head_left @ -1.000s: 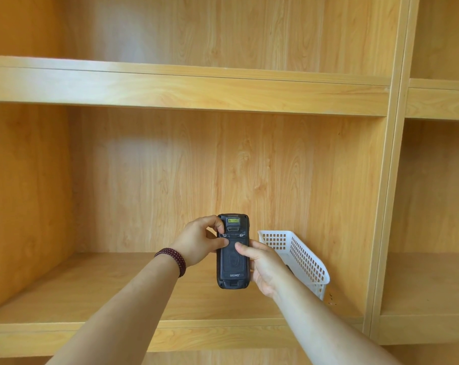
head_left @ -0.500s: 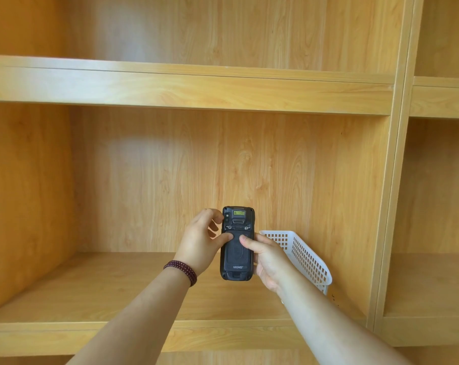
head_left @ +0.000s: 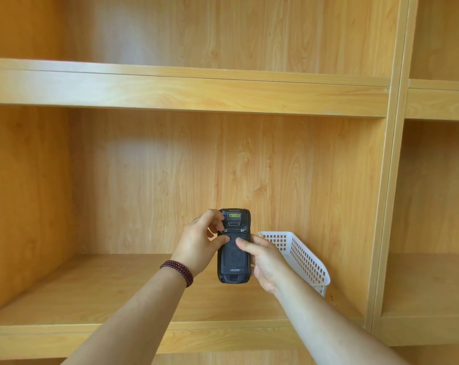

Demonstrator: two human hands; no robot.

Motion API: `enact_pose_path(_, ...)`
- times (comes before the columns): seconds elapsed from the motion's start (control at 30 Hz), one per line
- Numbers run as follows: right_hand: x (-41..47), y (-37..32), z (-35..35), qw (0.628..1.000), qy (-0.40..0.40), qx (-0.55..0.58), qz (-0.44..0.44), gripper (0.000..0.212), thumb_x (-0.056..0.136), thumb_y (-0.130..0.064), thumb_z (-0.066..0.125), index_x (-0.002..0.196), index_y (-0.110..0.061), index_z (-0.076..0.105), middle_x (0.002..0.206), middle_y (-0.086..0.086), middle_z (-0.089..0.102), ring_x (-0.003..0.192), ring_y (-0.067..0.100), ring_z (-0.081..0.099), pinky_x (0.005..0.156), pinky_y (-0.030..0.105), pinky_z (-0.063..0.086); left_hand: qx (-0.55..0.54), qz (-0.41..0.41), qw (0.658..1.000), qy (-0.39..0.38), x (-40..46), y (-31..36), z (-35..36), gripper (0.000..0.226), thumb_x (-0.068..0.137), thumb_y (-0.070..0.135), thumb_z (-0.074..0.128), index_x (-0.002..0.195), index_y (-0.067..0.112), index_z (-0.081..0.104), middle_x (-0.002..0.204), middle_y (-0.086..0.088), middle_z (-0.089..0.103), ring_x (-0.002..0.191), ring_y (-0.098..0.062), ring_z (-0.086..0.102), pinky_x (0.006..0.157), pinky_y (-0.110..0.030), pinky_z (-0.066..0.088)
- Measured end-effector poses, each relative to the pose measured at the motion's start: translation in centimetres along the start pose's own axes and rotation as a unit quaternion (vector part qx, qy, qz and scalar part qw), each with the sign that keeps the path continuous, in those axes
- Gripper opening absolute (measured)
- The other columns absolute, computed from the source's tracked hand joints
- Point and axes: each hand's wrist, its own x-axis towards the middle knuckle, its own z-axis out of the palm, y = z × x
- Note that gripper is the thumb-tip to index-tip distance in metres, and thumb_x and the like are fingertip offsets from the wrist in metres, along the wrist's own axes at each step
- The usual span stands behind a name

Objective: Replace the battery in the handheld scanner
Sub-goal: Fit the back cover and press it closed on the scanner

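Observation:
A black handheld scanner (head_left: 233,256) is held upright in front of the shelf, its back facing me, with a small yellow-green window near the top and the battery cover below. My left hand (head_left: 199,246) grips its left edge, fingertips at the left latch screw and thumb on the cover. My right hand (head_left: 265,262) holds the right edge, thumb pressed on the upper part of the cover. The cover sits closed on the scanner. No spare battery is in sight.
A white perforated plastic basket (head_left: 302,256) leans tilted against the back right corner of the shelf, partly behind my right hand. The wooden shelf board (head_left: 96,293) lies under my arms. A vertical divider (head_left: 389,206) closes the compartment on the right.
Both hands have lifted the scanner slightly up and kept it upright. My left fingers have shifted onto the left latch at the top of the cover.

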Motion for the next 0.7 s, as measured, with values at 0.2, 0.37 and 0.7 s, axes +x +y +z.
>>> enact_pose_path(0.2,-0.2,0.2,0.1,1.0,0.004,-0.002,0.008,0.018,0.089,-0.014,0.067,0.106,-0.012,0.072,0.108,0.013,0.075,0.104,0.031,0.069,0.092,0.055,0.054,-0.057,-0.062,0.996,0.008,-0.1,0.2,-0.1,0.045,0.074,0.003,0.079,0.09,0.035,0.052,0.082,0.005,0.064,0.076,-0.009,0.061,0.073,-0.019,0.053)
enact_pose_path(0.37,-0.4,0.2,0.1,1.0,0.004,-0.006,0.008,0.014,0.089,-0.013,0.067,0.102,-0.014,0.073,0.105,0.012,0.076,0.101,0.029,0.07,0.091,0.054,0.054,-0.083,-0.093,0.992,0.011,-0.1,0.3,-0.1,0.038,0.073,0.003,0.079,0.093,0.025,0.056,0.08,0.004,0.065,0.077,-0.012,0.064,0.073,-0.021,0.054)
enact_pose_path(0.7,-1.0,0.4,0.8,1.0,-0.028,0.009,0.007,0.022,0.092,-0.018,0.064,0.113,-0.015,0.07,0.113,0.011,0.074,0.108,0.028,0.068,0.092,0.052,0.055,-0.316,-0.312,0.893,-0.071,-1.0,0.6,-0.1,0.04,0.083,0.021,0.075,0.119,0.014,0.059,0.114,-0.005,0.067,0.097,-0.02,0.069,0.077,-0.039,0.06)
